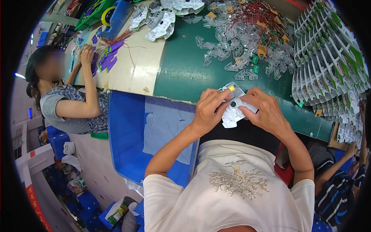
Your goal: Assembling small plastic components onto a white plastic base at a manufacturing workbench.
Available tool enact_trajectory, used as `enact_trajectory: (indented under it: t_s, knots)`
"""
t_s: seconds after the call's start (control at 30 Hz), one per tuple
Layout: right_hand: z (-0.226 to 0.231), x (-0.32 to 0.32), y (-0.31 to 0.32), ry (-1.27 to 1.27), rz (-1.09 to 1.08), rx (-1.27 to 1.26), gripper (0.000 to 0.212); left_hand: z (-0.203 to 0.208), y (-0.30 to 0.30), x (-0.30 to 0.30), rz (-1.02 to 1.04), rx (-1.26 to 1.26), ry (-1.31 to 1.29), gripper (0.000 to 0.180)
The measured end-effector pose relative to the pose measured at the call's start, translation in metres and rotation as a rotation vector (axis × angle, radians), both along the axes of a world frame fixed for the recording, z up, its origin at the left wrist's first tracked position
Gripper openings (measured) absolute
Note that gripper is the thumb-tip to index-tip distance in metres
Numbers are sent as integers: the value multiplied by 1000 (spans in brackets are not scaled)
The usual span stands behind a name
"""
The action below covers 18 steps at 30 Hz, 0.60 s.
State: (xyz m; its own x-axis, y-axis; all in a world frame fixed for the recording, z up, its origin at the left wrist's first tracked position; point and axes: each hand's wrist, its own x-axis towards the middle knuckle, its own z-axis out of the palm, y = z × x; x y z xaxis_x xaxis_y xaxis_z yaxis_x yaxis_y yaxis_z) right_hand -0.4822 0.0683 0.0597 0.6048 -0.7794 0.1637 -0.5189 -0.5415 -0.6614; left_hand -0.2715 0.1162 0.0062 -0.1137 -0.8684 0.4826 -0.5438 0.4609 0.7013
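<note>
While the left hand (208, 109) and right hand (266, 110) grasp the white irregular plastic shell (230, 117) between them, even finger pressure should keep it steady.

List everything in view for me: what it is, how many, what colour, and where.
white plastic part: one, white, between both hands
small yellow piece: one, yellow, at left fingertips
clear plastic pieces: many, transparent, table's far side
wires: many, red, among clear pieces
circuit boards: several, green, pile's near edge
stacked shells: many, white and green, right
loose shells: several, white and green, top centre
strips: several, purple, upper left
tape roll: one, yellow, in blue dispenser
table: green and cream sections, ahead
large bin: one, blue, left below table
other people: two, one left, one right
left hand, right hand: bare, holding the part
</note>
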Motion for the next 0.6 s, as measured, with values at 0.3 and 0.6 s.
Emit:
enact_trajectory:
  t_s: [0.3, 0.6]
  knots:
    - [12, -6, 0, 152, 59, 37, 20, 13, -10, 2, -225, 99, -209, 61]
    - [25, -7, 23, -174, 4, 109, 21, 11, -5, 2, -188, 133, -161, 67]
